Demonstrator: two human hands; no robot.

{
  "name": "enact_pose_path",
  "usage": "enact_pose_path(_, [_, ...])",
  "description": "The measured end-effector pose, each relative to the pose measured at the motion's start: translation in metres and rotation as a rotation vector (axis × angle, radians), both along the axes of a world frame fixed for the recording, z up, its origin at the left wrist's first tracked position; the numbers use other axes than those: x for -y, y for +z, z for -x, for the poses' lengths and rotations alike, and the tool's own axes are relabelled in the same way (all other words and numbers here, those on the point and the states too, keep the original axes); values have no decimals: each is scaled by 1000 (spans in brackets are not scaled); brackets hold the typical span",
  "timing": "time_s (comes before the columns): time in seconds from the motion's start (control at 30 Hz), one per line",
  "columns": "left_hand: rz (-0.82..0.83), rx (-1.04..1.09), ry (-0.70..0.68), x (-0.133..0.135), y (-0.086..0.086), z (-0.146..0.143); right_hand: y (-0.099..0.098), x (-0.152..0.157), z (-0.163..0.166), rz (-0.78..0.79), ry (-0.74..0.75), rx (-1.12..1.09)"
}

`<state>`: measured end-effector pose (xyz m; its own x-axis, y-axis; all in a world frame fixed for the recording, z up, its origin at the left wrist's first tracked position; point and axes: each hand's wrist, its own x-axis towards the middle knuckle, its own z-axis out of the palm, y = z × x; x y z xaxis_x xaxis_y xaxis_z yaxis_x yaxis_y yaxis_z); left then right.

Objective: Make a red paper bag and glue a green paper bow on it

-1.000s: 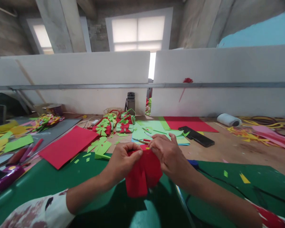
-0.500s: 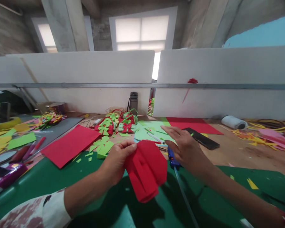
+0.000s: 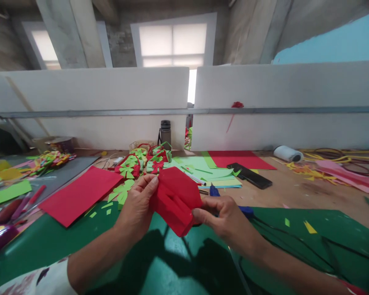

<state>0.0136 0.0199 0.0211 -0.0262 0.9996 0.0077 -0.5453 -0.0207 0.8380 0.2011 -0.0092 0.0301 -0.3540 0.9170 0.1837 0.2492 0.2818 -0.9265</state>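
A folded red paper piece (image 3: 174, 198) is held up above the green sheet (image 3: 80, 241) between both hands. My left hand (image 3: 137, 207) pinches its upper left edge with thumb and fingers closed. My right hand (image 3: 226, 217) grips its lower right corner, and the fingers also wrap a blue glue gun (image 3: 244, 211) whose nozzle (image 3: 212, 190) pokes out behind the paper.
A flat red sheet (image 3: 80, 194) lies at left, green paper scraps (image 3: 123, 191) and red-green paper baskets (image 3: 147, 159) behind. A black phone (image 3: 249, 175) rests on stacked paper, a dark bottle (image 3: 165, 133) by the white partition, markers (image 3: 21, 203) at far left.
My right hand let go of the paper's top, reached out to the table at right, and came back gripping the lower right corner with the blue glue gun.
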Motion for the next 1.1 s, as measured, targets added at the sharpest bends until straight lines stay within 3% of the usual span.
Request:
enact_pose_path(0.17, [-42,-112,-121,2,-17,4,3,-3,-4,-150,-127,45])
enact_pose_path(0.33, [64,-180,-319,2,-33,8,-2,-9,-11,-244,-201,115])
enact_pose_path(0.57, [158,-162,-375,5,-37,12,-15,-18,-13,-232,-226,145])
enact_pose_path(0.77, [217,-161,-307,1,-40,14,-19,-30,-20,-273,-366,-84])
enact_pose_path(0.93, [248,-157,-256,0,-41,13,-18,-32,-23,-159,-339,-46])
enact_pose_path(1.1, [233,-119,-267,2,-38,11,-19,-28,-13,64,-152,-24])
